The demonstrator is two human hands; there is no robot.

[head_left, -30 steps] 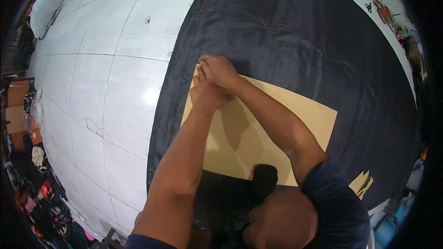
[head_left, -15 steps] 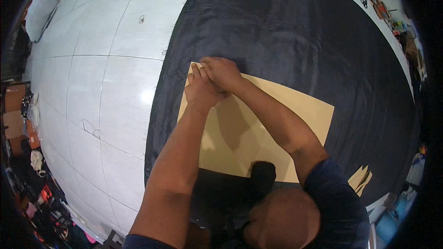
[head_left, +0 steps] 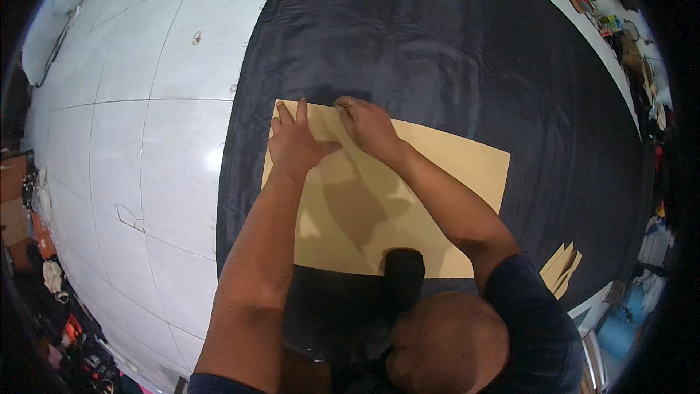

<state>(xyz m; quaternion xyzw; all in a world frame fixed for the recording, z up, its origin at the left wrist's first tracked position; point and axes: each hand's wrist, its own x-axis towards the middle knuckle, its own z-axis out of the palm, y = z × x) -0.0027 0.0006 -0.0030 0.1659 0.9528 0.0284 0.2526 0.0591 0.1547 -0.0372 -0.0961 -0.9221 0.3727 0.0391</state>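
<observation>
The widely spread left hand [head_left: 293,144] seemingly steadies the tan sheet [head_left: 456,157], which the narrowly curled right hand [head_left: 370,128] (contents unclear) next needs flat.

A large black cloth [head_left: 437,44], faintly wrinkled and with a slight sheen, covers much of a white tiled floor [head_left: 175,153] whose dark joint lines show on the left. Directly on the cloth lies a broad tan sheet [head_left: 364,197], flat and set a little askew, its upper left corner near the cloth's left edge. Well apart from it, toward the lower right, a small cluster of pointed tan pieces [head_left: 561,270] rests on the same cloth. On the bare tiles lie a small loop [head_left: 196,38] and, nearer, a thin bent wire-like piece [head_left: 130,219].
</observation>
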